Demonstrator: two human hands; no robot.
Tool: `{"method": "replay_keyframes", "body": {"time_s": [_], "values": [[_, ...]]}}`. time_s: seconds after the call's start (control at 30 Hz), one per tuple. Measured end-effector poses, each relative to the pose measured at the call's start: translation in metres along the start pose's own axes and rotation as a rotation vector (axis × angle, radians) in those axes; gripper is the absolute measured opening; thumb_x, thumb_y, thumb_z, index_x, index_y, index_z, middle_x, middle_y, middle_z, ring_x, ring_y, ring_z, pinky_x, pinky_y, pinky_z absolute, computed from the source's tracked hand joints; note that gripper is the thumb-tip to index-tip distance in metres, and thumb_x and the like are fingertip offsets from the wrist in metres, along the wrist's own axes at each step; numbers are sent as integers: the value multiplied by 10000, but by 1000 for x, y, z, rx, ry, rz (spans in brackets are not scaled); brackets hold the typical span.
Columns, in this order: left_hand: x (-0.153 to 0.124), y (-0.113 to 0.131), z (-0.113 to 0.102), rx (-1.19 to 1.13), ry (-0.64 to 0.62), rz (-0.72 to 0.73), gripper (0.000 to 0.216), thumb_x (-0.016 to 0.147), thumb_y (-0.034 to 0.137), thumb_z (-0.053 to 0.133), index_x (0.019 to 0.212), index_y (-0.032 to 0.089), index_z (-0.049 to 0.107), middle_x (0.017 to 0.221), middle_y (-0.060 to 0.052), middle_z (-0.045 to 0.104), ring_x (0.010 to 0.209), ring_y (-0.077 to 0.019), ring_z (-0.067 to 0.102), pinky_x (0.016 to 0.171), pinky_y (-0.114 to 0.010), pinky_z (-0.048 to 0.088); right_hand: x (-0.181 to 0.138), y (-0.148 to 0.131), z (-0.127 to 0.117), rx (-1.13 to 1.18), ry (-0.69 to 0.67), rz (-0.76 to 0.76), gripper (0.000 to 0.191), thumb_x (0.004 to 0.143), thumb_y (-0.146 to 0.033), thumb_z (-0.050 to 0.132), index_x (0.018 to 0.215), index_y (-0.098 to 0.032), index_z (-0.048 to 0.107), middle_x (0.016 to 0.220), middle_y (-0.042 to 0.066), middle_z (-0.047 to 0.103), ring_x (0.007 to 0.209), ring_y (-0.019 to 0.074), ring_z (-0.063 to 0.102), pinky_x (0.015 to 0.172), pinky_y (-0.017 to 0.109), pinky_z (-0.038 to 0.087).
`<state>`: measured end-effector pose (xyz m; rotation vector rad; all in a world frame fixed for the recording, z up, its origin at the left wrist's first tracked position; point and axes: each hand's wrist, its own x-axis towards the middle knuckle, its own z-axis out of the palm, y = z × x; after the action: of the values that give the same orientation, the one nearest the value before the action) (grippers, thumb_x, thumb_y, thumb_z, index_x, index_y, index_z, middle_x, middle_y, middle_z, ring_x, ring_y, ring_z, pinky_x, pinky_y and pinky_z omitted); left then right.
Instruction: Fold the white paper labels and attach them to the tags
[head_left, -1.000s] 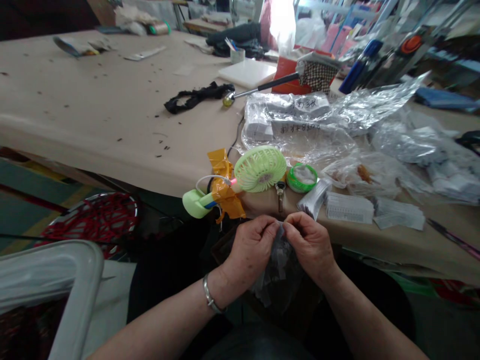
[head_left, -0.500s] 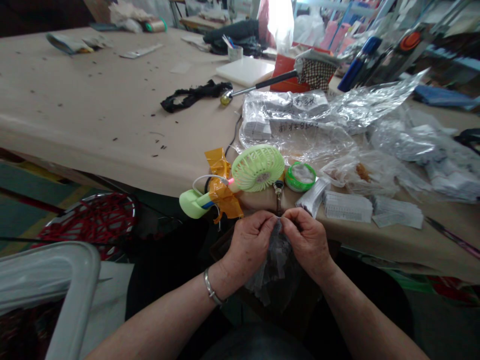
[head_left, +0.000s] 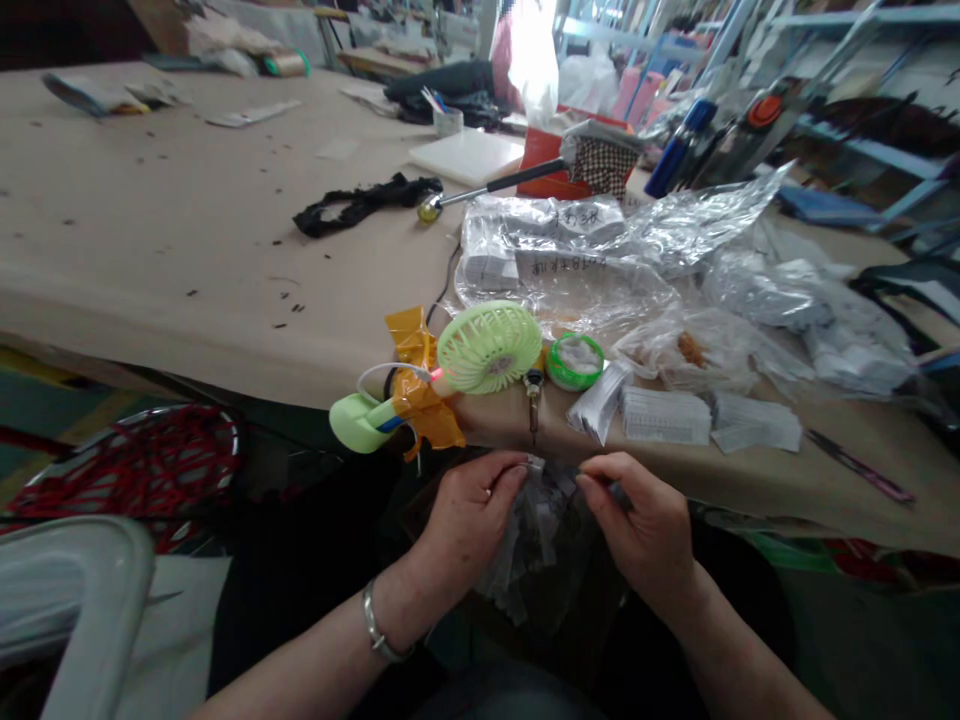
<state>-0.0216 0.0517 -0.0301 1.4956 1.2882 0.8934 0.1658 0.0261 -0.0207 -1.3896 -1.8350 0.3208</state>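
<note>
My left hand (head_left: 476, 505), with a metal bangle at the wrist, is in a pinch at the table's front edge. A small whitish piece (head_left: 534, 463) shows at its fingertips. Just to the right, my right hand (head_left: 646, 522) is also pinched, thumb against forefinger, on something too small to make out. Thin pale scraps (head_left: 525, 560) hang or lie below, between the hands. Above the fingers, a soldering-iron-like tool (head_left: 533, 400) points its metal tip down over the edge, apart from both hands. Stacks of printed white labels (head_left: 666, 415) lie to the right of it.
A green fan (head_left: 489, 348) is fixed at the edge with orange tape (head_left: 424, 400). Beside it sits a green round tin (head_left: 574, 362). Clear plastic bags (head_left: 570, 290) cover the table's right side. Tweezers (head_left: 859, 465) lie near the right edge; a red-laced stool (head_left: 127, 480) stands left.
My hands have moved apart and down from the tool's tip, where their fingertips were together. The whole view has shifted slightly.
</note>
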Motion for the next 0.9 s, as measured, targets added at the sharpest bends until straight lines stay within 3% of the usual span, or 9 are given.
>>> {"method": "replay_keyframes", "body": {"time_s": [0.1,0.2,0.27,0.43,0.5,0.63,0.7,0.8,0.9], "values": [[0,-13,2,29,20,-21,238,813,257,580,1007,191,701,1021,-63,720,948,-206,641,841,-277,452,3,17,-11,-322,130,-150,153,840,-201,587,985,-193,636,940,78,659,943,223,586,858,368,472],[-5,-21,8,34,6,-69,195,802,258,583,929,204,720,940,-54,733,896,-210,652,812,-282,457,5,32,-11,-557,118,-187,306,826,-240,619,1127,-185,620,1149,113,645,1135,298,512,964,463,391],[-8,-21,12,30,-31,-92,161,799,251,577,848,208,725,840,-41,732,809,-199,651,757,-274,458,5,38,-9,-597,125,-210,280,827,-238,626,1105,-206,639,1157,88,660,1149,296,514,977,467,361],[-9,-6,22,-81,-96,-100,150,792,212,563,743,187,702,722,-20,689,713,-163,606,705,-256,442,7,40,-14,-522,178,-227,171,830,-194,619,968,-257,698,1029,29,714,1070,244,570,975,443,348],[-6,5,28,-193,-162,-175,150,784,215,574,693,169,684,685,-22,666,682,-152,587,668,-248,439,7,39,-20,-458,196,-235,183,825,-174,618,954,-274,701,985,14,722,1033,225,591,966,433,367],[1,28,42,-719,-358,-482,232,810,348,598,839,128,666,762,-61,674,676,-140,610,656,-257,475,-7,25,-29,-355,188,-301,197,812,-154,624,948,-282,686,965,10,721,1022,221,601,954,443,397],[5,35,51,-973,-406,-557,281,808,385,614,887,118,653,780,-62,667,645,-118,605,630,-242,485,-18,13,-31,-318,133,-334,190,812,-147,620,947,-267,676,972,16,720,1034,224,596,956,454,399],[11,40,62,-1101,-377,-586,203,772,297,674,786,97,639,686,-31,628,540,-69,552,506,-166,430,-31,2,-31,-277,45,-347,191,818,-126,604,953,-246,667,955,18,720,1028,219,598,954,444,409],[14,42,68,-1032,-315,-628,87,763,172,664,766,91,630,661,-29,623,526,-73,562,485,-161,442,-31,9,-34,-275,33,-334,233,832,-138,583,1030,-241,648,964,29,706,1029,213,590,937,412,439]]}}
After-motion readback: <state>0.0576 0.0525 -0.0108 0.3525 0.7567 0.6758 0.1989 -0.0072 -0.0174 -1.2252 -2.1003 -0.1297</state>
